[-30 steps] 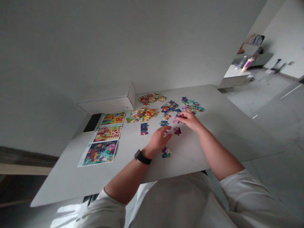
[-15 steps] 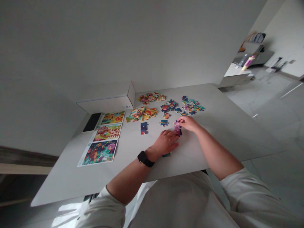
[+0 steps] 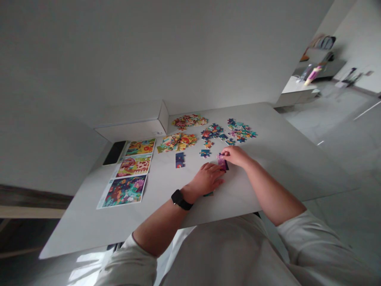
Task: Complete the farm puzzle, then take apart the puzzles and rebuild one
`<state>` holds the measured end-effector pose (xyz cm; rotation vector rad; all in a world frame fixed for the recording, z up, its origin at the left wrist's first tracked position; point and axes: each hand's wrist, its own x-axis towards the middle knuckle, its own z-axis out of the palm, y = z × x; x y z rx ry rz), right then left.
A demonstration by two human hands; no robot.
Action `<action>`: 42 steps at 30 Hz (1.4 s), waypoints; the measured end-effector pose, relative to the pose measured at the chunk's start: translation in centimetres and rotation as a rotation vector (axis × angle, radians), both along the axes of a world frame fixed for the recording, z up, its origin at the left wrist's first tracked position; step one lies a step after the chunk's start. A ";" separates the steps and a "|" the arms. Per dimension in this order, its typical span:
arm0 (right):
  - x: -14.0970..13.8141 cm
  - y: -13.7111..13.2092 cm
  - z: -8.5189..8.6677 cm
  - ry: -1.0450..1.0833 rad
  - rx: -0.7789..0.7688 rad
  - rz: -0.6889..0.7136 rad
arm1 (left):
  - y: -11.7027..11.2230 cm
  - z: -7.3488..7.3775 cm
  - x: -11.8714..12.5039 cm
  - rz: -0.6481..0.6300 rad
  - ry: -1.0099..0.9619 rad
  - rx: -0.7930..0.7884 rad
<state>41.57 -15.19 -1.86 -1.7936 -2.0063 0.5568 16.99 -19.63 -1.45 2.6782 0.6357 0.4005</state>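
Note:
My right hand [image 3: 236,155] pinches a pink and purple puzzle piece [image 3: 222,162] and holds it down on the grey table [image 3: 279,159]. My left hand [image 3: 208,178], with a black watch on the wrist, lies beside it with fingers touching the same piece; a teal piece [image 3: 208,194] peeks out under its palm. A dark blue joined pair of pieces [image 3: 179,160] lies to the left, and a small teal piece [image 3: 204,153] just beyond the hands.
Several heaps of loose pieces lie farther back: yellow-orange [image 3: 177,142], red-yellow [image 3: 189,121], blue-red [image 3: 212,132] and teal-pink [image 3: 240,132]. Three picture sheets [image 3: 131,174] lie at left beside a black phone [image 3: 114,152]. A white box [image 3: 133,123] stands at the back.
My right hand carried the pink piece from near the heaps toward me and set it against the purple piece. My left hand slid right, covering the teal piece, to meet it.

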 end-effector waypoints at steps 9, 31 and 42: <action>0.0 -0.5 0.8 -0.016 0.026 0.001 | 0.4 -1.0 -0.1 0.107 -0.026 0.035; 0.1 -0.9 1.4 -0.095 0.026 0.122 | 5.4 4.2 -6.2 0.227 -0.148 0.032; 0.0 -1.1 1.7 -0.055 0.024 0.225 | 8.0 -1.2 -5.3 0.182 0.041 0.064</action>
